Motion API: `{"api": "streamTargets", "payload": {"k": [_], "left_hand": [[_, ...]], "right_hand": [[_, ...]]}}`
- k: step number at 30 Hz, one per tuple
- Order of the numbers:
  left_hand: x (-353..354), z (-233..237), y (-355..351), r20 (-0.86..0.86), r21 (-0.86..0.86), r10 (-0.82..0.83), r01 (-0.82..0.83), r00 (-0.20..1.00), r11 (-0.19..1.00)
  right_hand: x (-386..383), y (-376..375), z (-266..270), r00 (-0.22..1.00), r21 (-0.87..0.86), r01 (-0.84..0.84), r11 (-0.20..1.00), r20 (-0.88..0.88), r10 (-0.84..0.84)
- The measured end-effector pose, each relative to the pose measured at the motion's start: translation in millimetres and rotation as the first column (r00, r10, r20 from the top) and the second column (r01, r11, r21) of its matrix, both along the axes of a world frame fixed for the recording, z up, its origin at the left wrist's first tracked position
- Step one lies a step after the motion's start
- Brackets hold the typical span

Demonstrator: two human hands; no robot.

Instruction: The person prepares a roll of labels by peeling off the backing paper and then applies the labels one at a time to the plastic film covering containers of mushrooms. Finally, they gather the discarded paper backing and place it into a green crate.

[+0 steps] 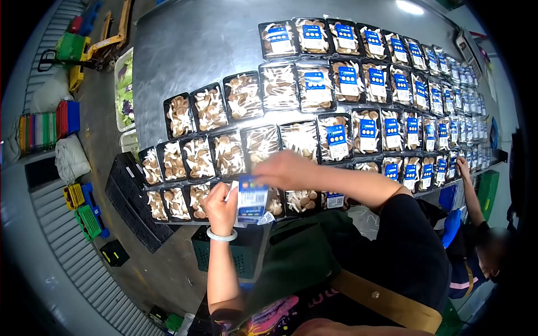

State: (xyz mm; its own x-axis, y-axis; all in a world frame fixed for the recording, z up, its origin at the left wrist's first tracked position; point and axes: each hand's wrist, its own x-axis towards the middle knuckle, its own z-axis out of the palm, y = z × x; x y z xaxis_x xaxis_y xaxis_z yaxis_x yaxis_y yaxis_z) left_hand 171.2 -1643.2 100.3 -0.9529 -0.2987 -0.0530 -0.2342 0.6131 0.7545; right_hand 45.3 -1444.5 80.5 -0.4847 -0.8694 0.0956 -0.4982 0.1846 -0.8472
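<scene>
Rows of black trays of mushrooms under clear film cover the metal table [185,45]. Many on the right bear blue-and-white labels, such as this labelled tray [367,130]; those at the left, like this plain tray [211,106], have none. My left hand [220,208], with a pale bracelet at the wrist, is closed on a stack of blue-and-white labels [252,199] above the table's near edge. Just above the stack's right side is my right hand [284,169], blurred by motion, its fingertips by the top of the labels; what it holds cannot be made out.
At the right, a co-worker's arm [473,196] reaches to the trays. A dark green crate [246,252] stands below the near edge, and a black crate [131,196] at the table's left. Behind are a yellow pallet jack [106,45] and a white crate of greens [124,92].
</scene>
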Motion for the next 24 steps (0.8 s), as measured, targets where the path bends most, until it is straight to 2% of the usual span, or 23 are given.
{"api": "streamTargets", "payload": {"k": [1, 2, 3, 4, 6, 7, 9, 10, 12, 14, 15, 16, 18, 19, 20, 22, 23, 24], "left_hand": [[-1.5, -4.2, -2.0, -0.088, 0.009, -0.018, 0.019, 0.996, 1.0], [-1.6, -5.6, -1.6, -0.12, 0.07, 0.096, -0.088, 0.988, 0.994], [3.4, -11.8, -8.8, -0.123, 0.166, 0.186, -0.164, 0.975, 0.972], [9.8, -16.5, -19.0, -0.117, 0.261, 0.275, -0.238, 0.954, 0.936], [14.7, -12.2, -28.5, -0.001, 0.569, 0.444, -0.365, 0.896, 0.737], [18.4, -15.6, -36.5, -0.011, 0.59, 0.425, -0.337, 0.905, 0.734], [19.5, -17.4, -41.2, -0.025, 0.588, 0.399, -0.309, 0.917, 0.747], [16.6, -12.3, -36.0, -0.025, 0.568, 0.394, -0.311, 0.919, 0.762], [10.0, -0.1, -21.0, 0.04, 0.543, 0.335, -0.302, 0.941, 0.784], [11.4, -3.6, -22.6, 0.029, 0.261, 0.219, -0.219, 0.975, 0.94], [7.8, -1.1, -23.2, -0.013, 0.162, 0.08, -0.077, 0.997, 0.984], [7.5, -0.3, -23.3, -0.011, 0.162, 0.078, -0.075, 0.997, 0.984], [8.6, 0.3, -23.4, 0.023, 0.204, 0.101, -0.104, 0.995, 0.973], [8.4, 0.2, -24.4, 0.023, 0.206, 0.103, -0.105, 0.994, 0.973], [8.5, 0.1, -25.6, -0.016, 0.185, 0.101, -0.096, 0.995, 0.978], [9.8, -0.2, -27.3, -0.055, 0.164, 0.107, -0.097, 0.993, 0.982], [10.1, -0.3, -27.6, -0.079, 0.156, 0.107, -0.094, 0.991, 0.983], [11.3, -0.4, -27.8, -0.103, 0.148, 0.106, -0.09, 0.989, 0.985]], "right_hand": [[-17.0, 3.5, -6.7, 0.961, -0.143, -0.042, 0.989, -0.277, 0.001], [-37.0, 12.7, -11.3, 0.955, -0.134, 0.141, 0.981, -0.243, -0.171], [-65.2, 18.0, -12.9, 0.948, -0.281, 0.319, 0.905, 0.096, -0.304], [-93.2, 27.1, 22.0, 0.78, 0.027, 0.552, 0.834, 0.338, -0.527], [-148.9, 40.1, 6.2, 0.735, 0.156, 0.614, 0.774, 0.246, -0.632], [-166.9, 43.1, -15.0, 0.733, 0.152, 0.617, 0.772, 0.246, -0.634], [-184.0, 39.4, -73.6, 0.855, 0.104, 0.514, 0.851, -0.145, -0.499], [-187.6, 35.4, -83.1, 0.887, 0.258, 0.46, 0.85, -0.093, -0.452], [-187.5, 26.8, -99.9, 0.891, 0.306, 0.455, 0.836, -0.165, -0.424], [-191.0, 20.6, -115.4, 0.896, 0.362, 0.442, 0.82, -0.222, -0.385], [-191.8, 19.7, -120.2, 0.894, 0.414, 0.441, 0.797, -0.283, -0.347], [-191.0, 20.4, -124.4, 0.894, 0.414, 0.441, 0.796, -0.282, -0.349], [-182.7, 17.7, -113.2, 0.85, 0.405, 0.457, 0.792, -0.461, -0.255], [-179.1, 14.6, -102.6, 0.829, 0.484, 0.481, 0.731, -0.521, -0.201], [-175.8, 13.5, -97.6, 0.83, 0.485, 0.478, 0.732, -0.521, -0.197], [-170.2, 9.1, -91.0, 0.714, 0.401, 0.6, 0.693, -0.659, -0.236], [-167.1, 8.6, -86.6, 0.769, 0.42, 0.556, 0.717, -0.588, -0.252], [-161.7, 10.5, -92.9, 0.77, 0.421, 0.553, 0.719, -0.588, -0.248]]}}
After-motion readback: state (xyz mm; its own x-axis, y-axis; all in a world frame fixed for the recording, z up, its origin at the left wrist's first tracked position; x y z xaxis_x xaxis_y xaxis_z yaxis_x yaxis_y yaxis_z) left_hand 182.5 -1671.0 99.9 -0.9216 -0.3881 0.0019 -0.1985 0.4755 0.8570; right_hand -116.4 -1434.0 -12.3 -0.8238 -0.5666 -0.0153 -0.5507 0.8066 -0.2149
